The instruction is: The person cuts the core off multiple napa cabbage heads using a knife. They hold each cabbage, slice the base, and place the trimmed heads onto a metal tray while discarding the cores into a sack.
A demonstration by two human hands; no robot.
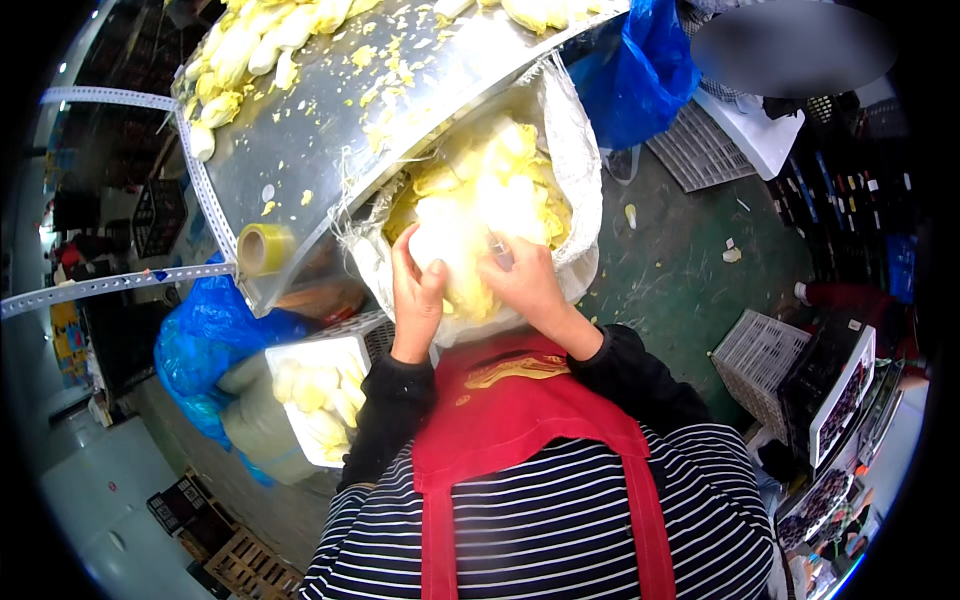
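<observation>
In front of me an open white woven sack [581, 150] is filled with pale yellow cabbage leaves and heads [517, 150]. Over it my left hand [417, 289] holds the left side of a pale cabbage head [450, 240], which is washed out by glare. My right hand [525, 281] is at the head's right side, its fingers curled around a small tool, apparently a knife [500, 251], mostly hidden by the hand. Behind the sack, a metal table [300, 150] bears small yellow heads [247, 45] and leaf scraps. A roll of yellowish tape [264, 249] rests at its near left corner.
A white foam box [292, 420] of yellow heads stands at my left, beside a blue plastic bag [202, 337]. Another blue bag [637, 82] hangs beyond the sack. Plastic crates [757, 360] stand on the green floor [660, 262] at right. A person [739, 15], blurred, is at the upper right.
</observation>
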